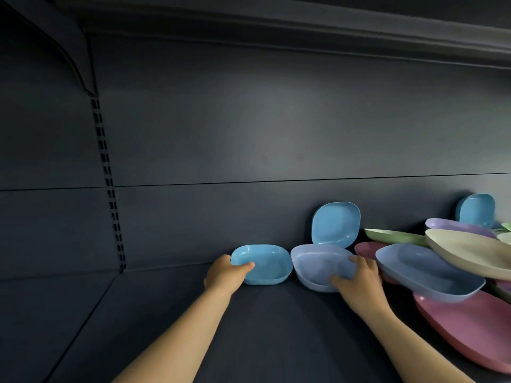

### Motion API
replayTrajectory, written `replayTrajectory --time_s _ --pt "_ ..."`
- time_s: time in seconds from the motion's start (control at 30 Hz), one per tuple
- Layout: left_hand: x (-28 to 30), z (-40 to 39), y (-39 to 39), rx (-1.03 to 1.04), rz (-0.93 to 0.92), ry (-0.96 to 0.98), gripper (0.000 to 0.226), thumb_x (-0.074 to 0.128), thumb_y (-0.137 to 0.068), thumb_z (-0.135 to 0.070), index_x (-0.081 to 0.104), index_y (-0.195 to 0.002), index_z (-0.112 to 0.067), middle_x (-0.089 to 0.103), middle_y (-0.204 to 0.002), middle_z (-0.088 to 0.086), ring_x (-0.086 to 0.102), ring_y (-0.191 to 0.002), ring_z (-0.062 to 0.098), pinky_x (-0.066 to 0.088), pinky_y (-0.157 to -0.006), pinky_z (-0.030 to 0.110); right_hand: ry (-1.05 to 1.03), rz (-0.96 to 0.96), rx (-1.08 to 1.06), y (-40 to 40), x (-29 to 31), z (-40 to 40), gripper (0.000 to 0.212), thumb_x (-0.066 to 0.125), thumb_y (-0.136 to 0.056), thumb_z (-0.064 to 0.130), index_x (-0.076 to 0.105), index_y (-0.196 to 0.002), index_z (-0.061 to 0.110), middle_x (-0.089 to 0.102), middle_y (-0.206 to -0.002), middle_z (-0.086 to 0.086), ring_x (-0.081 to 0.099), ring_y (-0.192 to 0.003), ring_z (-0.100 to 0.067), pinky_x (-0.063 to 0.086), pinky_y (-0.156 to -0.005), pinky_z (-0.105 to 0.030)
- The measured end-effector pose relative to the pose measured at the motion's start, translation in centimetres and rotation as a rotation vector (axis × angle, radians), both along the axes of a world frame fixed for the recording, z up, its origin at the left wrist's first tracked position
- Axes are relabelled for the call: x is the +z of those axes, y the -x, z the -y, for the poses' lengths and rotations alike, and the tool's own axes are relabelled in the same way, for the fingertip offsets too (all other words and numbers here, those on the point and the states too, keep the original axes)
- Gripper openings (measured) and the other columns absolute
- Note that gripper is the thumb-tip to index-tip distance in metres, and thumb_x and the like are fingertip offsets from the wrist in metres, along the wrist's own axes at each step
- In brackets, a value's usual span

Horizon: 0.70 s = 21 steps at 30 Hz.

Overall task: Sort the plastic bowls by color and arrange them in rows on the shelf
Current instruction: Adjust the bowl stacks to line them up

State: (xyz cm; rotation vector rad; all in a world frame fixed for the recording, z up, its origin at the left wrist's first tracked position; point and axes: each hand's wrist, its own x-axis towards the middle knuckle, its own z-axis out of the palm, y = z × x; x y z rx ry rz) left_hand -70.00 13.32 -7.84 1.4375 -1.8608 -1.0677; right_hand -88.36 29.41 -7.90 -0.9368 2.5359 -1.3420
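Observation:
A bright blue bowl (266, 265) sits flat on the dark shelf (249, 327); my left hand (228, 275) grips its near left rim, thumb inside. Right beside it a pale periwinkle bowl (318, 265) is tilted, and my right hand (359, 280) holds its right edge, thumb over the rim. Behind it, another bright blue bowl (336, 223) leans upright against the back wall. A third blue bowl (477, 210) leans at the far right.
A mixed pile fills the right: a periwinkle bowl (425, 272), a cream bowl (467, 252), pink bowls (464, 330), a green bowl (395, 236) and a lilac bowl (453, 225). A slotted upright (106, 172) marks the shelf's left bay. Another shelf hangs overhead.

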Motion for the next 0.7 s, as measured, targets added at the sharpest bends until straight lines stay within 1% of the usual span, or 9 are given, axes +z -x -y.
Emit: replayTrajectory --time_s 0.1,0.17,0.2,0.27,0.33,0.43,0.5,0.6,0.7 --pt "-0.2 -0.2 0.8 0.065 0.126 0.071 0.046 0.068 -0.073 -0.049 0.055 -0.11 -0.024 0.061 -0.11 -0.008 0.057 -0.107 0.019 0.042 -0.096 0.034 0.011 -0.031 0.022 0.6 0.1 0.0 0.059 0.07 -0.074 0.013 0.047 -0.128 0.009 0.044 -0.124 -0.008 0.043 -0.12 -0.032 0.042 -0.099 -0.044" --pt "-0.1 -0.2 1.0 0.066 0.073 0.054 0.048 0.073 -0.071 -0.043 0.054 -0.112 -0.024 0.062 -0.109 -0.007 0.058 -0.106 0.02 0.042 -0.098 0.037 0.015 -0.073 0.043 0.9 0.2 0.2 0.045 0.069 -0.071 0.013 0.054 -0.114 0.011 0.053 -0.11 -0.004 0.048 -0.111 -0.032 0.046 -0.094 -0.047" --pt "-0.2 -0.2 1.0 0.064 0.043 0.047 0.047 0.074 -0.071 -0.039 0.054 -0.11 -0.024 0.062 -0.107 -0.007 0.058 -0.105 0.02 0.043 -0.098 0.038 0.014 -0.075 0.06 1.0 0.0 0.2 0.046 0.069 -0.07 0.016 0.055 -0.113 0.011 0.055 -0.109 -0.004 0.048 -0.11 -0.03 0.046 -0.092 -0.047" --pt "-0.5 -0.3 0.9 0.051 -0.023 0.054 0.045 0.075 -0.07 -0.031 0.051 -0.108 -0.023 0.061 -0.104 -0.007 0.059 -0.102 0.021 0.045 -0.095 0.041 0.014 -0.044 0.092 1.0 -0.2 0.3 0.068 0.074 -0.063 0.021 0.049 -0.126 0.015 0.053 -0.119 -0.004 0.045 -0.115 -0.027 0.045 -0.095 -0.046" --pt "-0.8 -0.3 0.8 0.051 -0.132 0.06 0.045 0.075 -0.07 -0.022 0.049 -0.107 -0.022 0.059 -0.102 -0.007 0.058 -0.098 0.02 0.05 -0.089 0.041 0.095 0.032 0.095 0.9 -0.2 0.2 0.084 0.08 -0.056 0.024 0.042 -0.131 0.016 0.051 -0.121 -0.002 0.047 -0.115 -0.025 0.047 -0.094 -0.044" --pt "-0.7 -0.2 0.6 0.058 -0.267 0.06 0.039 0.072 -0.074 -0.011 0.05 -0.104 -0.023 0.057 -0.095 -0.01 0.057 -0.091 0.017 0.049 -0.075 0.032 0.242 0.19 0.11 1.0 -0.1 0.1 0.084 0.083 -0.064 0.015 0.035 -0.133 0.015 0.052 -0.114 0.002 0.054 -0.102 -0.02 0.048 -0.083 -0.035" --pt "-0.6 -0.1 0.4 0.051 -0.366 0.033 0.026 0.069 -0.078 -0.008 0.057 -0.095 -0.021 0.062 -0.093 -0.007 0.059 -0.086 0.017 0.047 -0.069 0.029 0.269 0.227 0.147 1.3 -0.3 0.3 0.076 0.083 -0.062 0.018 0.045 -0.128 0.015 0.061 -0.108 0.003 0.06 -0.098 -0.02 0.051 -0.079 -0.034" --pt "-0.5 -0.2 0.3 0.06 -0.444 0.018 0.004 0.064 -0.085 -0.013 0.063 -0.088 -0.014 0.067 -0.088 0.004 0.059 -0.068 0.019 0.044 -0.054 0.025 0.27 0.254 0.211 0.8 -0.3 0.2 0.041 0.079 -0.069 0.01 0.063 -0.106 0.015 0.068 -0.096 0.0 0.064 -0.092 -0.021 0.052 -0.075 -0.033" --pt "-0.4 -0.3 0.2 0.068 -0.491 0.02 0.009 0.061 -0.087 -0.015 0.064 -0.093 -0.008 0.066 -0.085 0.008 0.057 -0.06 0.019 0.043 -0.051 0.026 0.265 0.307 0.276 0.6 -0.3 0.2 0.032 0.077 -0.073 0.005 0.066 -0.102 0.013 0.07 -0.094 -0.003 0.066 -0.089 -0.021 0.052 -0.075 -0.033"
